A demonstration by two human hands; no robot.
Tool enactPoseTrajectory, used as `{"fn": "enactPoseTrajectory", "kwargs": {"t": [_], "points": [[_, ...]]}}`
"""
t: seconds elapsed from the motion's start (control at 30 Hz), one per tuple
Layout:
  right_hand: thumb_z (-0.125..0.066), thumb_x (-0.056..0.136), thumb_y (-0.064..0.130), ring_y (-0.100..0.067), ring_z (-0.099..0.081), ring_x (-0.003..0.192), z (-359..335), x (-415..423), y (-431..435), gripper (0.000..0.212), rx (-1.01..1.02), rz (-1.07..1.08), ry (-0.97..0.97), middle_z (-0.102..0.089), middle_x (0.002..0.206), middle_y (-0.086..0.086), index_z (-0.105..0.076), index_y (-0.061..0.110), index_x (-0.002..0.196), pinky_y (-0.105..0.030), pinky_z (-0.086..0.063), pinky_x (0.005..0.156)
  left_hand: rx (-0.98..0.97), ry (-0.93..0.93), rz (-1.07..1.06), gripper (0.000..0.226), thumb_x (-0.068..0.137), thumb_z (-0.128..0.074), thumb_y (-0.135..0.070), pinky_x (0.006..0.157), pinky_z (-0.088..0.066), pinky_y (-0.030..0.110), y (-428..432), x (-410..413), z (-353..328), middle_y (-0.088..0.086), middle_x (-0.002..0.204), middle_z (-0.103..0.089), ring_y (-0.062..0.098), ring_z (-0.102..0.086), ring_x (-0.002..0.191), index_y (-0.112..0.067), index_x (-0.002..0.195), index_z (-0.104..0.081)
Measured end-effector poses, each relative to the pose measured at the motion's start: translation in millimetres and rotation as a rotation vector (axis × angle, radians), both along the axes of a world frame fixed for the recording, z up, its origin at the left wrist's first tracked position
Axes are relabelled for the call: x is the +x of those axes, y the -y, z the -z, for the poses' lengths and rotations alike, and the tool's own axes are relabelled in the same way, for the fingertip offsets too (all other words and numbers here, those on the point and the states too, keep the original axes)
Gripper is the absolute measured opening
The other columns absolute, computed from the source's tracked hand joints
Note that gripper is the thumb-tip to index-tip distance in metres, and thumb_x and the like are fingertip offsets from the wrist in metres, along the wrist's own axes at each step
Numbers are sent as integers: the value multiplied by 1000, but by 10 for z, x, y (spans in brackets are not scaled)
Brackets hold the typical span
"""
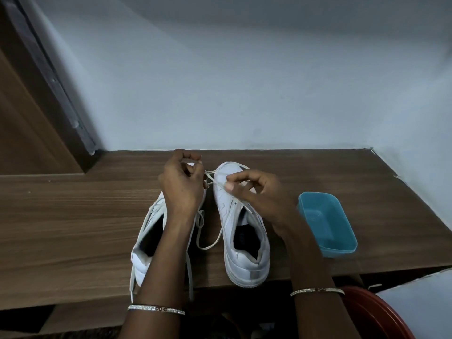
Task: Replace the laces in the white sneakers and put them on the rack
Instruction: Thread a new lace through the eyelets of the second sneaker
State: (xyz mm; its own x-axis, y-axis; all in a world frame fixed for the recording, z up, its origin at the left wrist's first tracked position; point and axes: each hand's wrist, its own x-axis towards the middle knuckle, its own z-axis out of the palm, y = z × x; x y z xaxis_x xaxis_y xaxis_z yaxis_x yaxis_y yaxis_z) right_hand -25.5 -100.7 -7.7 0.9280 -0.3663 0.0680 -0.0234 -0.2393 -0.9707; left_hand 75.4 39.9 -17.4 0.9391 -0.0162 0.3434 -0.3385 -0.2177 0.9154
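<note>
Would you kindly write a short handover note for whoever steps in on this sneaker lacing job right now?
Left hand: pinches the white lace above the toes.
Right hand: pinches the same lace.
Things: both sneakers stand on the wooden table, toes away. The right sneaker looks mostly unlaced. The left sneaker has loose laces hanging over the table edge. A blue tub sits beside the right sneaker.
Done: neither sneaker is tied.
Left: thread and tie both, then rack them; no rack in view.

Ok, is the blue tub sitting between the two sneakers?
No, the blue tub stands right of both, beside the right-hand sneaker.
</note>
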Motion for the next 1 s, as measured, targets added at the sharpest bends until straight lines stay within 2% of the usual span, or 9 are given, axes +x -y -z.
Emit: {"fn": "enactPoseTrajectory", "kwargs": {"t": [0.13,0.23,0.33,0.47,0.57,0.7,0.87,0.93,1.0], "points": [[-87,72,36,-13,-63,79,58,37,-49,19,-194,-99,-24,-73,86,3,-79,22,82,-25,-50,75,-9,7,-31,14,80,-56,-14,58,-55,48,-24,-14,-30,3,61,-64,24,-65,53,-23,86,-64],[-84,79,24,-13,-65,74,49,12,16,12,-89,-102,8,-75,80,-4,-80,14,83,-22,-50,72,-1,-5,-88,14,80,-56,-10,59,-56,45,-55,-15,-29,-1,58,-64,18,-64,49,-17,88,-65],[-79,84,25,-14,-64,74,55,-24,78,12,2,-69,45,-76,82,-9,-80,13,86,-29,-50,72,85,25,-148,15,81,-54,-10,60,-56,42,-72,-10,-12,-4,61,-65,18,-65,52,-15,91,-64],[-70,91,16,-6,-60,66,84,1,97,13,28,2,94,-76,80,-7,-79,7,92,-19,-48,65,184,53,-143,14,83,-54,-8,66,-54,38,-42,-26,3,1,64,-68,25,-66,59,-13,93,-63],[-71,90,10,-11,-62,66,108,27,73,13,103,-9,99,-75,83,-14,-77,2,97,-18,-50,63,208,53,-132,14,83,-54,-8,66,-53,38,-27,-35,9,1,63,-67,24,-65,57,-14,94,-63],[-77,85,17,-14,-63,67,124,43,31,13,184,10,96,-76,83,-15,-77,6,94,-19,-51,65,209,36,-112,14,84,-54,-10,65,-53,39,-29,-39,17,0,63,-67,23,-65,55,-15,94,-62],[-73,90,18,-11,-58,57,137,58,34,20,239,98,123,-75,80,-14,-73,-2,86,-13,-44,53,227,29,-86,12,86,-56,-12,66,-52,39,-35,-58,1,0,63,-66,22,-64,57,-14,96,-62],[-73,89,18,-11,-58,57,139,57,50,21,232,122,135,-75,79,-13,-73,-2,83,-14,-43,54,267,90,-81,10,88,-60,-18,67,-49,38,-33,-83,-9,1,71,-66,21,-62,64,-15,97,-64],[-75,88,20,-11,-57,58,135,51,61,20,168,111,130,-74,76,-14,-74,1,82,-18,-44,56,331,202,-63,17,91,-62,-35,68,-43,32,-18,-92,-35,4,89,-62,19,-58,81,-21,97,-68]]}}
